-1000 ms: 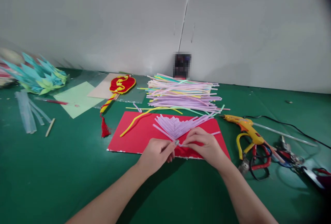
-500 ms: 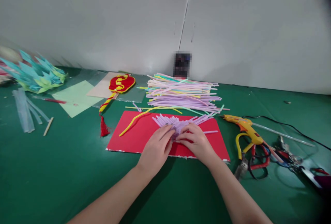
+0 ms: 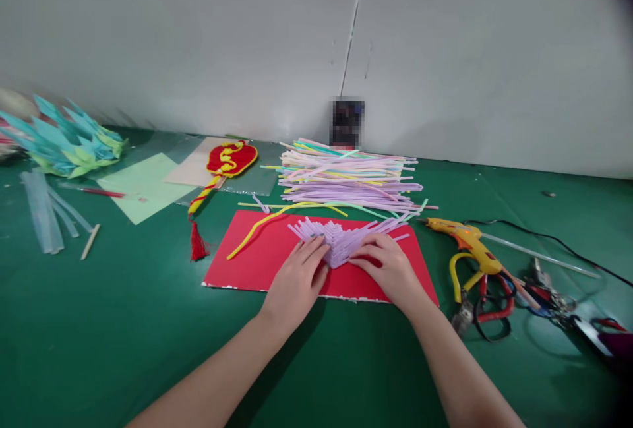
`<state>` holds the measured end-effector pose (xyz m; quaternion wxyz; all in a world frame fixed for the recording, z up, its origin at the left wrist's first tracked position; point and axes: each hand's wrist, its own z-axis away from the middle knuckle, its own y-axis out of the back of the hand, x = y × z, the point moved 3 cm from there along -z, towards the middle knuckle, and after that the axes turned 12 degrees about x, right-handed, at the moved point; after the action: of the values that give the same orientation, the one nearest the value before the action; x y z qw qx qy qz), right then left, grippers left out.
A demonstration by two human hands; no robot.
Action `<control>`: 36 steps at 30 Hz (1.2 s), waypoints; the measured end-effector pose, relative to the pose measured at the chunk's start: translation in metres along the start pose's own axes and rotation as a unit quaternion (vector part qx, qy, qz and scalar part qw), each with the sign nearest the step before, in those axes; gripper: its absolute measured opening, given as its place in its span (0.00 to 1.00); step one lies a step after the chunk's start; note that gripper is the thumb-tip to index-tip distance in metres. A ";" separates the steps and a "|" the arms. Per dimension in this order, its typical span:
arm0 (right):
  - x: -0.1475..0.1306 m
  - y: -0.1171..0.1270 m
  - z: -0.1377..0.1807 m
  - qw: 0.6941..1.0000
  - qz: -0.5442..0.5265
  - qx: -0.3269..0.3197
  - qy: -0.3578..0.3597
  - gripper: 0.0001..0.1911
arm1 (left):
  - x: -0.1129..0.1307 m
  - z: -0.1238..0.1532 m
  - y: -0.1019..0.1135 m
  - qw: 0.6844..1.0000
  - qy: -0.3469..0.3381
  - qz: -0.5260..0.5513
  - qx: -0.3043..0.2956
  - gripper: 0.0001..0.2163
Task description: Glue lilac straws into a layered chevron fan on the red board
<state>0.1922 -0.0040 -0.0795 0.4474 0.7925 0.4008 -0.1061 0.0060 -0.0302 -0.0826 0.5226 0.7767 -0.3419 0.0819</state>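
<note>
Lilac pipe cleaners (image 3: 335,251) lie plaited together in a V-shaped piece with a chevron pattern. Their loose ends fan out to the upper left and upper right. Beneath the piece is a red board (image 3: 257,263) with a chipped white front edge. My left hand (image 3: 297,277) grips the left side of the plait, fingers on top and thumb near its lower edge. At the right side, my right hand (image 3: 388,271) pinches the pipe cleaners between thumb and fingers. A bent yellow pipe cleaner (image 3: 262,222) crosses the board's upper left.
Behind the board lies a pile of pastel pipe cleaners (image 3: 346,177). A yellow glue gun (image 3: 465,238), scissors (image 3: 494,309) and keys (image 3: 541,276) are on the right. To the left are a red tasselled fan ornament (image 3: 231,160), green paper (image 3: 148,184) and glue sticks (image 3: 42,210).
My right hand has shifted slightly right, away from my left hand, uncovering the middle and lower point of the plait. The lilac strand sticking out at the right now points higher.
</note>
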 end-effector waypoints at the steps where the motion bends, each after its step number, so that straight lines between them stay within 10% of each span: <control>1: 0.000 0.000 0.000 1.000 -0.013 0.003 -0.004 0.05 | 0.001 0.000 0.000 1.000 -0.007 0.001 0.001 0.17; 36: -0.003 0.002 0.001 0.999 -0.014 0.014 -0.032 0.04 | 0.005 -0.008 0.006 0.996 -0.052 0.044 -0.060 0.13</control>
<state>0.1920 -0.0069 -0.0776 0.4469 0.7896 0.3954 -0.1431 0.0080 -0.0272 -0.0720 0.5454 0.7314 -0.4070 0.0433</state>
